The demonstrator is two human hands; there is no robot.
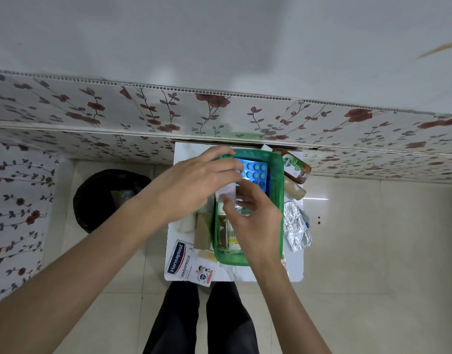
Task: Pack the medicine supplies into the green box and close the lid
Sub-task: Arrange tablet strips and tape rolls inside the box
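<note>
The green box [278, 200] sits open on a small white table [295, 267], directly under both hands. Beyond the fingertips a blue pill sheet [255, 172] lies inside it; under the right palm stand cartons [230, 235], their print unreadable. The left hand [194, 185] and right hand [253, 221] meet over the box, fingers curled and pinching a small white packet [226, 191] between them. Right of the right hand, outside the box wall, lie a brown bottle [295, 166] labelled Dettol and a crumpled foil strip [295, 226] overhanging the table edge. Below the left wrist a Hansaplast Washproof packet [186, 261] juts past the near edge.
</note>
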